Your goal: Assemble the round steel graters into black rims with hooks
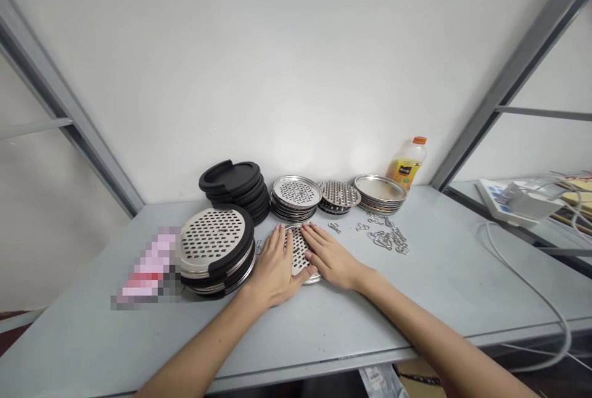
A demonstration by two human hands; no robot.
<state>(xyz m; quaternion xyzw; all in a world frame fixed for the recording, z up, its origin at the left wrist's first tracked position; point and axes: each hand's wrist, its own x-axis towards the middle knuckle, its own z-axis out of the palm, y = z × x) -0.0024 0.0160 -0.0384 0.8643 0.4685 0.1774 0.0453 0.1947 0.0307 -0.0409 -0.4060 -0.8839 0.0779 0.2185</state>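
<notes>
2 bare hands lie flat over a round grater (300, 253) near the middle of the frame, on the gray counter (379, 330). The left hand (274, 268) covers the grater's left side, fingers straight and close together, thumb stretched toward its lower edge. The right hand (333, 256) covers the right side, fingers extended and partly spread. Neither hand is seen clamped around anything; how hard they press cannot be told. Holes show between the hands. For steady handling, weight should probably fall evenly on opposite sides of the rim, so that the grater neither tips nor slides. Fingers are best lifted, not dragged, across the holes, whose edges may be sharp. At center left stands a stack of black-rimmed graters (213, 239), near the left hand. Loose clips (388, 237) lie right of center, 1 of them near the right hand; these are best kept from under the grater.
</notes>
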